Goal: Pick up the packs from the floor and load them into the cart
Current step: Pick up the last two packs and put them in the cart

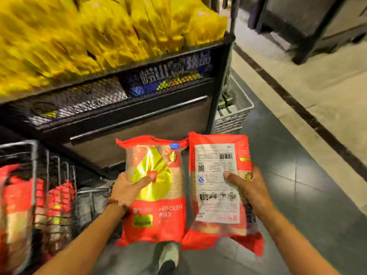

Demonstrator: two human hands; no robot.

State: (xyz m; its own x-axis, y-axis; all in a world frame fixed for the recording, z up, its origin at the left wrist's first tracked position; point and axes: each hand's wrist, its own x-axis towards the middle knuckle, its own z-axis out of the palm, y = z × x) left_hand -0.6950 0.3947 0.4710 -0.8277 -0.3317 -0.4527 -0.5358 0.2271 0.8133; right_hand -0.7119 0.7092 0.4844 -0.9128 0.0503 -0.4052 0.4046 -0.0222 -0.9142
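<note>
I hold two red packs side by side above the dark floor. My left hand (129,187) grips the left pack (158,211), whose front shows a yellow drop shape. My right hand (250,187) grips the right pack (216,213), turned with its white printed back and barcode toward me. Both thumbs press on the faces of the packs. The wire cart (35,175) stands at the lower left, with several red packs inside it.
A dark shelf unit (139,116) rises straight ahead, piled with yellow bags (99,36) on top. A grey plastic crate (234,112) sits at its right corner. Tiled floor (307,195) stretches to the right. My shoe (168,255) shows below the packs.
</note>
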